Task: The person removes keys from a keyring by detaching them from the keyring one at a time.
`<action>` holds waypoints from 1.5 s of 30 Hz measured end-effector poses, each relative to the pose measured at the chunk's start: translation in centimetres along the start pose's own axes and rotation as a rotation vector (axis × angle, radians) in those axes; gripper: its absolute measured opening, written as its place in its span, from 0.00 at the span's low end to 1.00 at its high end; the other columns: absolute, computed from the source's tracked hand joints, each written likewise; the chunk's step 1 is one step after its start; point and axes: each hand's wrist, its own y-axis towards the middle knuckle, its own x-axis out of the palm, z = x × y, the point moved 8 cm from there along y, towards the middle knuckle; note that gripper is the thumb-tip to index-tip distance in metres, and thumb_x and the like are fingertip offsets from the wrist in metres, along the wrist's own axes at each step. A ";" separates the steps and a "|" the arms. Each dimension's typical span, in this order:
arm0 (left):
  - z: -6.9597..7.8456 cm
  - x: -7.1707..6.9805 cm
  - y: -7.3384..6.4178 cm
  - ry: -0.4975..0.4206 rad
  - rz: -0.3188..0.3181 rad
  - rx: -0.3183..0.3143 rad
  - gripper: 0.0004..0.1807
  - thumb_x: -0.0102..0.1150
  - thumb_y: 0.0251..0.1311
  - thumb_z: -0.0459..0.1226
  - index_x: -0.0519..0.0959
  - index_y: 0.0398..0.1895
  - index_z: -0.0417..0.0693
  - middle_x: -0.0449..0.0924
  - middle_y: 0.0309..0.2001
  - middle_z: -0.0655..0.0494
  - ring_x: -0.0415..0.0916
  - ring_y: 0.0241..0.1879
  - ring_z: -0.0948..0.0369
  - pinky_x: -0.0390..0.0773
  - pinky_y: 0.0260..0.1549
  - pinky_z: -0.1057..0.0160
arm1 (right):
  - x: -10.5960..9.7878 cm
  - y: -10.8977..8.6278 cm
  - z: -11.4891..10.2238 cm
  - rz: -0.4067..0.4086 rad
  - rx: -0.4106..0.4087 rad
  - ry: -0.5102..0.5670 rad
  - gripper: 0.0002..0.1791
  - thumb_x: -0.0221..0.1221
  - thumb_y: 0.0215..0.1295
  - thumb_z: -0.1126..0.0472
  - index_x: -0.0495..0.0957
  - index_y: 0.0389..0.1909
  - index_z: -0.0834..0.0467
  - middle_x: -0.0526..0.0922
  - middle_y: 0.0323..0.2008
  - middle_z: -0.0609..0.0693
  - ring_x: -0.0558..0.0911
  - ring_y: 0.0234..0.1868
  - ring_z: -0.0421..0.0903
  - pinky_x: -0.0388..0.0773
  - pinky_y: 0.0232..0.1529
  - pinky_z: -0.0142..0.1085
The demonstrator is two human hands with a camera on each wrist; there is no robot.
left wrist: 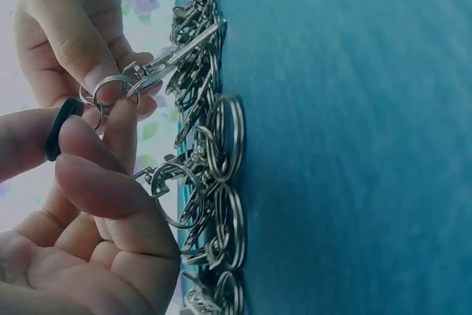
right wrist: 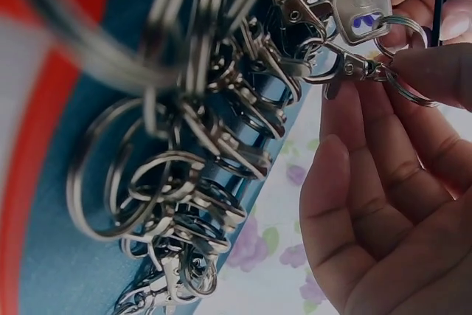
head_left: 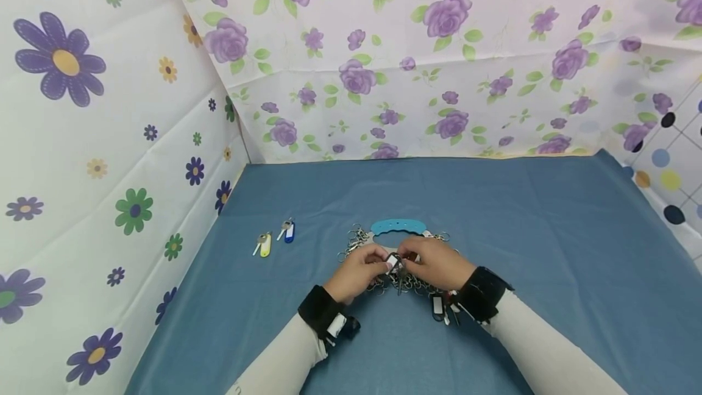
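In the head view, my left hand [head_left: 359,270] pinches a black key tag [head_left: 393,263] with a white label between thumb and finger; the left wrist view has this tag [left wrist: 59,130] edge-on. My right hand [head_left: 439,261] pinches the split ring [right wrist: 409,31] joined to the tag's key [right wrist: 361,5] and a small snap hook [right wrist: 354,68]. Both hands are close together above a ring-shaped key holder with a light blue grip [head_left: 398,225]. Many metal snap hooks and split rings [left wrist: 228,138] hang around it. The hands partly hide the holder.
A key with a yellow tag [head_left: 265,245] and one with a blue tag [head_left: 289,231] lie on the blue cloth [head_left: 307,194] to the left. More keys with a black tag [head_left: 437,308] lie under my right wrist. Flowered sheets [head_left: 329,127] stand behind and at the left.
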 end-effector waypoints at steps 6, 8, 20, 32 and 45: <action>-0.6 -0.2 0.2 -0.077 -0.004 -0.025 0.09 0.52 0.73 0.36 0.76 0.48 0.39 0.79 0.45 0.37 0.74 0.31 0.61 0.74 0.33 0.64 | -0.1 0.0 -0.1 0.006 0.022 -0.005 0.08 0.57 0.74 0.59 0.82 0.49 0.49 0.85 0.42 0.43 0.85 0.44 0.41 0.82 0.45 0.38; -0.7 -0.2 0.2 -0.117 -0.010 -0.031 0.10 0.49 0.74 0.36 0.76 0.49 0.39 0.77 0.47 0.34 0.75 0.30 0.62 0.74 0.32 0.65 | -0.1 0.0 -0.1 0.004 0.033 -0.004 0.08 0.57 0.74 0.59 0.81 0.49 0.49 0.85 0.41 0.43 0.84 0.43 0.40 0.81 0.45 0.38; -0.7 -0.3 0.0 -0.140 0.018 -0.017 0.11 0.49 0.75 0.36 0.73 0.51 0.36 0.78 0.50 0.31 0.77 0.32 0.59 0.75 0.31 0.65 | -0.2 0.1 -0.3 -0.006 0.015 -0.001 0.05 0.58 0.74 0.58 0.81 0.45 0.46 0.84 0.38 0.39 0.84 0.42 0.39 0.81 0.44 0.37; -0.5 0.5 -0.5 -0.026 -0.041 -0.023 0.18 0.56 0.73 0.38 0.73 0.63 0.46 0.81 0.51 0.42 0.80 0.38 0.53 0.77 0.32 0.58 | -0.2 0.0 -0.7 -0.003 -0.076 -0.014 0.05 0.61 0.72 0.58 0.82 0.44 0.45 0.84 0.39 0.38 0.83 0.41 0.36 0.80 0.44 0.36; -0.3 1.2 -0.6 -0.003 -0.062 -0.041 0.16 0.55 0.74 0.37 0.73 0.61 0.46 0.82 0.44 0.33 0.77 0.27 0.59 0.70 0.23 0.64 | 0.1 0.1 -0.9 -0.009 -0.075 -0.023 0.02 0.62 0.72 0.54 0.83 0.41 0.43 0.83 0.36 0.36 0.81 0.36 0.32 0.79 0.39 0.33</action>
